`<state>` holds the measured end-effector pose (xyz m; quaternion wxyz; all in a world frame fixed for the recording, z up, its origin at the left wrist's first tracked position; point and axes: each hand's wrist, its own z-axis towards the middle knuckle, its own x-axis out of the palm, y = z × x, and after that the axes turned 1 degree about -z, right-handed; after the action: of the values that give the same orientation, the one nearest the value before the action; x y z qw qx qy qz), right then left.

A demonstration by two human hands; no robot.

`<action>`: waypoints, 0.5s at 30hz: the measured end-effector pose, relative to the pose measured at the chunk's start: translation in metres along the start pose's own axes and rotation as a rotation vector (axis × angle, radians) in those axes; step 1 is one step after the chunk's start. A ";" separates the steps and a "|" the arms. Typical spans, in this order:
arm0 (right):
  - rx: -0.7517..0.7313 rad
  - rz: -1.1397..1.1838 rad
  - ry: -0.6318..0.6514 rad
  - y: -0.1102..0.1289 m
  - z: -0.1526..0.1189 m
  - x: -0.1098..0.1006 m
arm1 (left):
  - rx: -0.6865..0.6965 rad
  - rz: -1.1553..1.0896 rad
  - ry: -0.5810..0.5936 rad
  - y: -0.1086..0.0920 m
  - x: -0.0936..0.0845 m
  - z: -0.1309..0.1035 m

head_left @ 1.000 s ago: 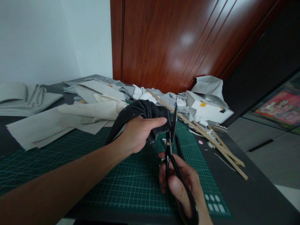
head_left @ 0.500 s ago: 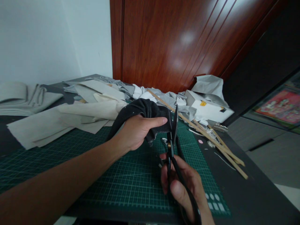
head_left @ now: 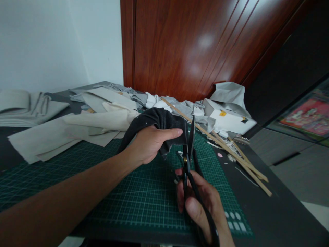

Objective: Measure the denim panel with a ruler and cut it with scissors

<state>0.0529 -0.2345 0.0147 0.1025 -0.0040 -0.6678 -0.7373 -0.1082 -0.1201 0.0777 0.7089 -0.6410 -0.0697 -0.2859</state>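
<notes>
My left hand [head_left: 151, 142] grips a bunched piece of black cloth [head_left: 164, 120], its thumb pressed on top near the cloth's right edge. The cloth is lifted above the green cutting mat [head_left: 133, 202]. My right hand [head_left: 200, 202] holds black-handled scissors [head_left: 188, 161], fingers and thumb through the loops. The scissor blades point away from me, slightly parted, at the right edge of the cloth. A dark strip hangs just right of the blades.
Pale fabric pieces [head_left: 48, 135] lie at the left, beside folded grey fabric [head_left: 15, 106]. Crumpled scraps [head_left: 154, 102] line the back. A white box [head_left: 231, 118] stands at the back right, with wooden sticks [head_left: 239, 156] in front and a pink dot [head_left: 219, 155] nearby.
The scissors and my right hand have shifted very slightly left. My left hand keeps its grip on the cloth and has barely moved.
</notes>
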 end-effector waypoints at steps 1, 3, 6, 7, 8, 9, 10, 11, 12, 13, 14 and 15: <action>-0.011 -0.010 0.001 0.000 0.000 0.000 | -0.003 0.003 0.006 0.000 0.000 0.000; -0.018 -0.022 -0.003 -0.001 0.001 0.001 | -0.001 0.004 0.017 0.000 0.000 0.000; 0.005 -0.024 -0.028 -0.002 0.001 0.001 | 0.004 -0.004 0.019 0.001 -0.001 0.001; 0.011 -0.026 -0.038 -0.002 0.000 0.001 | 0.002 -0.009 0.019 0.001 -0.001 0.001; 0.013 -0.030 -0.046 -0.002 0.000 0.001 | -0.003 -0.014 0.021 0.001 -0.001 0.001; 0.014 -0.031 -0.052 -0.002 0.000 0.001 | -0.008 -0.018 0.025 0.001 -0.001 0.001; 0.009 -0.031 -0.058 -0.002 0.000 0.002 | -0.011 -0.021 0.032 0.001 -0.001 0.001; 0.003 -0.029 -0.062 -0.002 -0.001 0.003 | -0.012 -0.024 0.040 0.001 -0.001 0.000; -0.001 -0.024 -0.065 -0.001 -0.001 0.003 | -0.010 -0.025 0.045 0.001 -0.001 0.000; -0.003 -0.017 -0.066 -0.001 -0.001 0.004 | -0.007 -0.023 0.047 0.001 -0.001 0.000; -0.002 -0.009 -0.066 0.000 -0.001 0.005 | -0.002 -0.020 0.044 0.001 -0.001 0.000; 0.000 -0.002 -0.065 0.000 -0.001 0.005 | 0.001 -0.016 0.041 0.001 -0.002 0.000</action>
<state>0.0478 -0.2364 0.0151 0.0798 -0.0274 -0.6708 -0.7368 -0.1091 -0.1195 0.0761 0.7083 -0.6340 -0.0605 -0.3046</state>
